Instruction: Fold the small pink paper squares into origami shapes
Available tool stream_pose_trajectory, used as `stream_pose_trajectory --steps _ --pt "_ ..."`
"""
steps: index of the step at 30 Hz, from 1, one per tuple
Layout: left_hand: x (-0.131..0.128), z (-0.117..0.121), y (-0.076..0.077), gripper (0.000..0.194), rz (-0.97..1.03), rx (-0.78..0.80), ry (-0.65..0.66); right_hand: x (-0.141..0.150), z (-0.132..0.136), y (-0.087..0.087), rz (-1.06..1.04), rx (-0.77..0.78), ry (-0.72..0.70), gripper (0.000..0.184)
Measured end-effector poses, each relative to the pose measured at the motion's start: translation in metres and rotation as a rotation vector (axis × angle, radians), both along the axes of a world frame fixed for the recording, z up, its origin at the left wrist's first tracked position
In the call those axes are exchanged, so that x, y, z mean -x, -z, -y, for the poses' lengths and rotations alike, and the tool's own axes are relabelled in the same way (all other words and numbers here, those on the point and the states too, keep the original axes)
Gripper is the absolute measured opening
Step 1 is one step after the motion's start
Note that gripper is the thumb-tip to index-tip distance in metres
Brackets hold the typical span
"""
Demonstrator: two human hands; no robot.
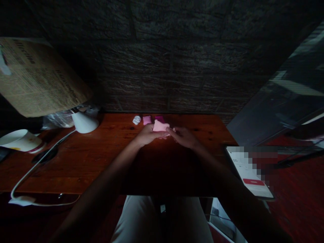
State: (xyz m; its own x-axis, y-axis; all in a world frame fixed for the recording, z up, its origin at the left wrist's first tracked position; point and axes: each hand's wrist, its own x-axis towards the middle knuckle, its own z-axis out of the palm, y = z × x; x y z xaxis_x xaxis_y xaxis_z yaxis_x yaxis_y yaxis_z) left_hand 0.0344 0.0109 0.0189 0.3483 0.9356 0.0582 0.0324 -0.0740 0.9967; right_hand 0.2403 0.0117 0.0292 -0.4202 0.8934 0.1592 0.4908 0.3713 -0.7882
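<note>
Looking puffy and pale pink, a small pouch (161,126) with pointed corners, gripped by both hands (149,135)

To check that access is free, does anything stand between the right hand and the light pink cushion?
Nothing visible does: the right hand touches the light pink cushion, which the left hand also holds. The magenta piece lies behind, not between.

The newsprint-patterned lampshade (43,77) reads "…ection", the screen (248,172) "00".

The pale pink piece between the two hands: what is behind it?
Part of a magenta piece shows on the wooden table; the pale pink piece hides its nearer part.
</note>
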Motion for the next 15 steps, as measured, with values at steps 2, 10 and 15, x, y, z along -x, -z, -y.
stream_pose_trajectory --steps 2,10,15 --pt "0.0001 0.0002 0.0002 0.041 0.003 -0.013 -0.002 0.0011 0.0005 0.0003 -0.005 0.002 0.006 0.066" --pt "0.0015 0.0000 -0.0003 0.052 0.027 0.047 -0.040 -0.0003 -0.0037 0.0041 -0.112 0.016 -0.002 0.052" --pt "0.0012 0.0019 -0.0053 0.051 0.074 0.146 -0.073 -0.0010 -0.0088 0.0066 -0.371 0.112 -0.047 0.047"
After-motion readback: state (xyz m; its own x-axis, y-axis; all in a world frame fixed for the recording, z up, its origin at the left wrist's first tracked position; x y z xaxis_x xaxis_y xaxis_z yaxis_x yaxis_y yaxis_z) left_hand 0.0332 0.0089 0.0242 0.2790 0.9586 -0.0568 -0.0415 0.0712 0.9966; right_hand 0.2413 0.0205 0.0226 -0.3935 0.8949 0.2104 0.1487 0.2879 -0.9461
